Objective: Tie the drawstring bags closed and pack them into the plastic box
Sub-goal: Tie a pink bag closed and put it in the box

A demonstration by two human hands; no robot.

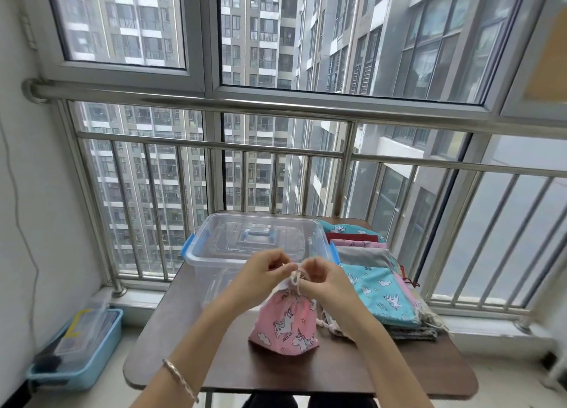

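A pink drawstring bag (285, 325) with unicorn print stands on the dark table (214, 361), its neck gathered. My left hand (264, 272) and my right hand (322, 280) each pinch the pale drawstring (296, 277) just above the bag's neck. Behind the hands sits the clear plastic box (214, 263) with blue latches, its lid with a blue handle on it. A pile of flat drawstring bags (377, 288), turquoise, pink, grey and red, lies on the table to the right.
A steel railing (276, 150) and window run close behind the table. A light blue bin (76, 349) with items stands on the floor at the left. A thin cable hangs down the left wall.
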